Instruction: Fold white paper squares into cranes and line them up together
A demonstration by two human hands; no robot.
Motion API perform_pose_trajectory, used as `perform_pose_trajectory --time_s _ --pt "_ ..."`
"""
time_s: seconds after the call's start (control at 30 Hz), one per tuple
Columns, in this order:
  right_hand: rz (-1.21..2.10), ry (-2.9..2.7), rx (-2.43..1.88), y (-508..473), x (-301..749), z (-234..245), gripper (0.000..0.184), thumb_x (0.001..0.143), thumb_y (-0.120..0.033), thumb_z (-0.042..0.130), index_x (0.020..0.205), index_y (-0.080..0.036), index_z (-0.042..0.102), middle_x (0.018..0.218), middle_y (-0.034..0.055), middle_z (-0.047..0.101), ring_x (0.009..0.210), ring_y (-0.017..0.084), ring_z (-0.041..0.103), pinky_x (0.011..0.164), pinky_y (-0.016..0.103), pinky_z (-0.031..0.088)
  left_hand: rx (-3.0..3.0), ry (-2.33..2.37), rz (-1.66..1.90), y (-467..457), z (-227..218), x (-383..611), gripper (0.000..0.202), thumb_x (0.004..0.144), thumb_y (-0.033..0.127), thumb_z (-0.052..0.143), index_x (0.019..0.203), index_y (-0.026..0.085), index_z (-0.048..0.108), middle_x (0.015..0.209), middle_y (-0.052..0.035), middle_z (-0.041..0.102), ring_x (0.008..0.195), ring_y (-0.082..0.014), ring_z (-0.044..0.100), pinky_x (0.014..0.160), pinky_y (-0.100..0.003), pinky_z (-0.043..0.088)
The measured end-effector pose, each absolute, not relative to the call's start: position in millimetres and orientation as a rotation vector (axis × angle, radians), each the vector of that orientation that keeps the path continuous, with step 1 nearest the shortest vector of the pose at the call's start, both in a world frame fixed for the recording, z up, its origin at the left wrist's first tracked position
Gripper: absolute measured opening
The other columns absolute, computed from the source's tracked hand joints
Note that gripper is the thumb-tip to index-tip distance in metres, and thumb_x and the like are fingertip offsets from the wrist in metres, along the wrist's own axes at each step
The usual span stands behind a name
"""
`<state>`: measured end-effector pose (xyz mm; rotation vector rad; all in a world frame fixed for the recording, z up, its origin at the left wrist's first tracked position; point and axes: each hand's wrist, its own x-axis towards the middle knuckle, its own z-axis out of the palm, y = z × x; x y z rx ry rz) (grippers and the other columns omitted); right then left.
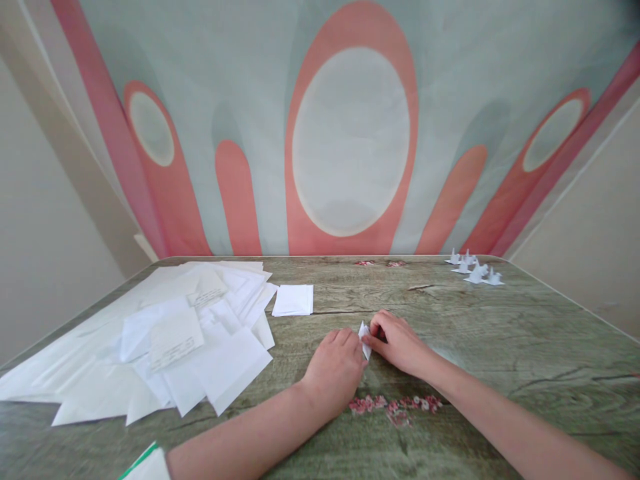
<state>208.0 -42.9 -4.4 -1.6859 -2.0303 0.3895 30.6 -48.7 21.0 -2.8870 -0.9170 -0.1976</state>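
Observation:
A small folded piece of white paper [366, 341] stands between my two hands near the middle of the table, its pointed tip upward. My left hand [336, 365] grips its left side, with the fingers curled and partly hidden behind the back of the hand. From the right, my right hand [395, 341] pinches the paper between thumb and bent forefinger. The lower part of the folded paper is covered by the fingers.
A wide heap of loose white paper sheets [235, 363] spreads over the table's left side. Beside it lies a neat stack of square white papers [293, 301]. Several small folded paper figures [477, 272] stand at the far right. The wood-patterned table [500, 333] meets a printed backdrop [270, 133].

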Motion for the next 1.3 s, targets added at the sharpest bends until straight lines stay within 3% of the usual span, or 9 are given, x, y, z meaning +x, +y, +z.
perform_pose_trajectory --time_s 0.33,0.57,0.77,0.97,1.3 --pt "0.353 -1.992 -1.937 -41 213 -3 0.028 0.073 -0.045 0.063 0.071 -0.019 0.054 0.076 0.0005 0.055 0.075 0.018 0.052 0.065 0.029 0.027 -2.842 -0.854 -0.186 -48 23 31 0.019 0.086 0.023 0.05 0.095 0.011 0.061 0.1 -0.011 0.058 0.104 -0.026 0.047 0.084 -0.037 0.04" --pt "0.392 -2.009 -1.967 -38 220 0 0.032 0.071 -0.049 0.063 0.068 -0.019 0.052 0.075 0.0009 0.056 0.074 0.019 0.052 0.063 0.028 0.028 -2.89 -0.72 -0.167 -44 15 27 0.027 0.088 0.024 0.044 0.106 0.012 0.06 0.121 -0.0121 0.054 0.122 -0.0272 0.036 0.096 -0.039 0.033" --pt "0.424 -2.017 -1.914 -40 226 0 0.027 0.072 -0.045 0.063 0.068 -0.019 0.054 0.076 0.0004 0.056 0.073 0.018 0.053 0.065 0.029 0.03 -2.945 -0.698 -0.173 -44 16 27 0.03 0.088 0.023 0.041 0.108 0.01 0.059 0.118 -0.0154 0.056 0.115 -0.0254 0.046 0.096 -0.039 0.035" --pt "0.505 -1.965 -1.764 -47 232 -2 0.019 0.077 -0.039 0.058 0.073 -0.021 0.061 0.08 0.001 0.059 0.072 0.016 0.054 0.066 0.028 0.035 -3.033 -0.731 -0.277 -40 23 25 0.026 0.089 0.021 0.041 0.106 0.01 0.058 0.106 -0.0134 0.061 0.106 -0.0227 0.054 0.092 -0.035 0.041" --pt "0.228 -1.906 -1.794 -58 209 -12 0.02 0.076 -0.042 0.059 0.077 -0.022 0.063 0.087 0.0033 0.059 0.086 0.021 0.053 0.075 0.034 0.034 -3.091 -0.795 -0.391 -37 21 24 0.023 0.088 0.018 0.04 0.099 0.013 0.059 0.099 -0.0098 0.062 0.096 -0.0201 0.056 0.09 -0.034 0.043"
